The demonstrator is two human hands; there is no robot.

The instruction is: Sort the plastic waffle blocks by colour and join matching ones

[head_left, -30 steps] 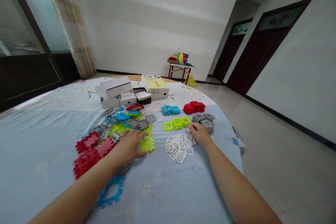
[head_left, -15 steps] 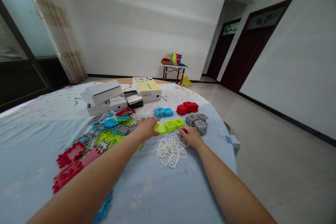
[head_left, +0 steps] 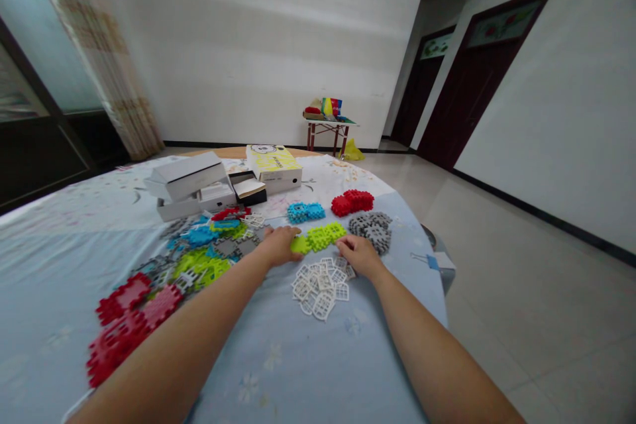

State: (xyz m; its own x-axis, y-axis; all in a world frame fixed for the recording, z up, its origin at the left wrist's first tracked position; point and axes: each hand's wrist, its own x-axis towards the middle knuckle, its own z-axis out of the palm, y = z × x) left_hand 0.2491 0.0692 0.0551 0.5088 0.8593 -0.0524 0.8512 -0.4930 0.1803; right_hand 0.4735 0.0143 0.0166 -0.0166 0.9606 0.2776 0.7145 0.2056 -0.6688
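Observation:
My left hand (head_left: pixel 281 247) is at the left end of a row of lime green interlocking plastic pieces, its fingers closed around a flat lime green piece (head_left: pixel 299 245). Beside that piece stands a lime green stack (head_left: pixel 325 236). My right hand (head_left: pixel 360 256) is pinched at the stack's right end; whatever lies between its fingertips is too small to make out. Just below the hands is a loose pile of white window-frame pieces (head_left: pixel 322 288). Grey pieces (head_left: pixel 372 232) are heaped beyond the right hand. Blue (head_left: pixel 305 212) and red stacks (head_left: pixel 352 202) stand behind the green row.
A mixed heap of green (head_left: pixel 203 266), blue, grey and red pieces (head_left: pixel 119 338) spreads over the left of the cloth-covered table (head_left: pixel 278 371). White boxes (head_left: pixel 186 175) and a yellow-and-white box (head_left: pixel 275 169) stand at the back. A blue clip (head_left: pixel 432 262) hangs at the right edge.
The view has shifted slightly left-to-right, so the table items appear a little farther left. Both hands stay at the two ends of the green row.

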